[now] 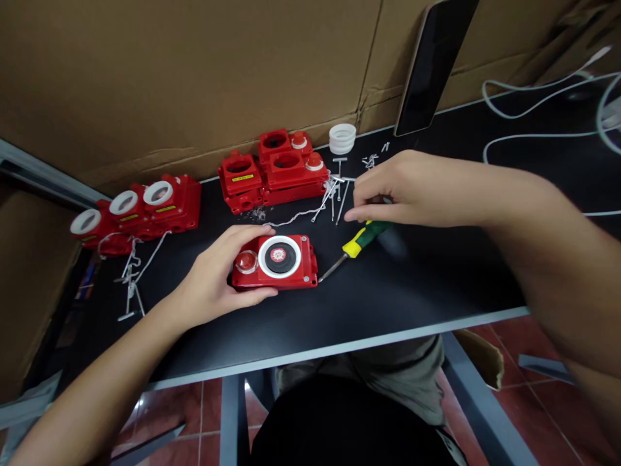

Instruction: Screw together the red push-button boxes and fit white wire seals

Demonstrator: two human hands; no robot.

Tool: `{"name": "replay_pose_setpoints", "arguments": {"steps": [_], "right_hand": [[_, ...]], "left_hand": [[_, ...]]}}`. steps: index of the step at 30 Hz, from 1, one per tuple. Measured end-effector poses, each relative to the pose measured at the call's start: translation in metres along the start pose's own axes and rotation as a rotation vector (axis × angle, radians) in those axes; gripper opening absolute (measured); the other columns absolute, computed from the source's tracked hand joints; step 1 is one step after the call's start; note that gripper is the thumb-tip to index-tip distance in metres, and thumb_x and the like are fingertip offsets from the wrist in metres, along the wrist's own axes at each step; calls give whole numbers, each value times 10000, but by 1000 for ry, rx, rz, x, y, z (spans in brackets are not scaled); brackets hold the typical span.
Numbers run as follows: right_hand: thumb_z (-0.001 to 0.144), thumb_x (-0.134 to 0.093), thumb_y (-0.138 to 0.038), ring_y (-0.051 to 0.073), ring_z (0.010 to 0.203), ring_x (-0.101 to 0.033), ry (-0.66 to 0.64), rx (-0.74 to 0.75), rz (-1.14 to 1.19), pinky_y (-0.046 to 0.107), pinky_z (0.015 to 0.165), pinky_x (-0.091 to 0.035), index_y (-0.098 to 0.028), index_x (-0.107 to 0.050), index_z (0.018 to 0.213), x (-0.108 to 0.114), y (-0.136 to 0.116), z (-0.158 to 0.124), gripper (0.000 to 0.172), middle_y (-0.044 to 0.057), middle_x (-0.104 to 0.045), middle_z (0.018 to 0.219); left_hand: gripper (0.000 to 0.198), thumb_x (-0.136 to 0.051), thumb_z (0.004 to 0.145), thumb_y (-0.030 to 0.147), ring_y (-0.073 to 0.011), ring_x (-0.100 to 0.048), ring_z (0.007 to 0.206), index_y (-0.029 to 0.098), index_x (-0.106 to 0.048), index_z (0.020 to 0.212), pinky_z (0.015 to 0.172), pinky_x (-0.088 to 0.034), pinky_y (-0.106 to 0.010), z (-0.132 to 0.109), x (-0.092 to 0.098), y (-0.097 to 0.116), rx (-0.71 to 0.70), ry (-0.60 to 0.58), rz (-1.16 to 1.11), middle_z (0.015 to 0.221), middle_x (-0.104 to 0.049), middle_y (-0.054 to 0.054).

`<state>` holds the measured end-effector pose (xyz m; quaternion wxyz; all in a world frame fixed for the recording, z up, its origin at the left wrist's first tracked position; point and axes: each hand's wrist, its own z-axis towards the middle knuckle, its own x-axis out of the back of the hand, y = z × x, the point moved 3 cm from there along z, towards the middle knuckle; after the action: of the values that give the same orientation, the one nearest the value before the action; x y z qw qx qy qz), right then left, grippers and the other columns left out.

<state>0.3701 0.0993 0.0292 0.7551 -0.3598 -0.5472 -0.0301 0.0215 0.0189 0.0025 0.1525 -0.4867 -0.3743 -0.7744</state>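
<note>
My left hand (220, 272) grips the left end of a red box (286, 265) that lies flat on the black table (388, 298). The box has a white ring with a black centre and a small red dome on top. My right hand (392, 191) hovers above a yellow and green screwdriver (356, 244), whose tip lies by the box's right corner. Its fingers are pinched together near a scatter of long metal screws (337, 194); whether they hold one I cannot make out.
Several more red boxes (276, 168) stand at the back, and others with white rings (140, 210) sit at the left. A stack of white rings (342, 138), a leaning tablet (431, 65), white cables (543, 103) and a cardboard wall (194, 77) lie behind.
</note>
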Motion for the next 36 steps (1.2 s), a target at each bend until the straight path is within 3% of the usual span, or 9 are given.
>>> {"name": "replay_pose_setpoints", "arguments": {"steps": [4,8,13,19,22,26,31,33,36], "right_hand": [[937,-943,-538,236,878,-766,-128,10,54,380,757,-558,-302,-883,1124,-7,11,-5,307,26,-852,1034],[844,-974,-394,319,1099,-771,-98,76,4,451,892,-584,-341,-893,1104,-19,20,-8,277,31,-882,1096],[818,-915,-260,309,1075,-717,-80,43,-5,422,853,-555,-345,-879,1010,-20,25,-5,213,14,-859,1005],[863,-956,-218,199,896,-764,-171,-39,158,349,781,-574,-320,-914,1088,7,16,-9,250,10,-879,1081],[838,-1044,-367,174,834,-741,-58,-111,206,324,695,-545,-307,-922,1065,21,15,-16,264,10,-858,1035],[770,-1085,-588,181,847,-704,252,-205,525,346,728,-575,-264,-837,976,27,8,-12,458,14,-785,971],[924,-994,-361,165,1023,-719,463,-43,872,337,1016,-620,-218,-755,1072,30,-30,35,315,16,-753,1086],[1052,-844,-315,178,997,-741,519,30,984,350,1014,-642,-223,-677,1008,27,-49,58,196,29,-742,1043],[1066,-683,-180,178,884,-672,608,99,1139,361,990,-635,-245,-655,1071,15,-72,86,71,-14,-623,929]], "left_hand": [[784,-890,1057,608,-385,-765,1409,258,-579,1685,1241,-635,-547,1,-1,2,-13,5,25,1593,-763,-175],[686,-897,1047,576,-367,-793,1331,254,-667,1608,1185,-654,-508,4,1,6,-18,-1,29,1530,-800,-157],[635,-899,1035,542,-315,-793,1214,255,-697,1564,1081,-661,-428,7,5,11,11,-32,0,1444,-813,-125],[580,-870,1013,491,-297,-758,1128,236,-701,1505,1015,-647,-418,10,6,16,56,-65,-7,1351,-792,-113],[555,-836,996,486,-296,-737,1103,238,-704,1475,1006,-644,-426,14,5,18,94,-105,-15,1320,-777,-108],[520,-839,980,490,-271,-711,1048,241,-708,1418,969,-641,-401,18,5,19,115,-142,-73,1258,-723,-86],[516,-861,972,458,-261,-702,1025,219,-688,1395,949,-640,-400,13,4,17,76,-104,-100,1226,-676,-82],[512,-870,979,451,-269,-721,1064,215,-677,1391,965,-640,-406,10,4,14,45,-79,-102,1242,-687,-89],[509,-865,989,454,-316,-750,1221,213,-659,1388,1069,-633,-443,8,4,12,9,-59,-114,1338,-728,-125]]}}
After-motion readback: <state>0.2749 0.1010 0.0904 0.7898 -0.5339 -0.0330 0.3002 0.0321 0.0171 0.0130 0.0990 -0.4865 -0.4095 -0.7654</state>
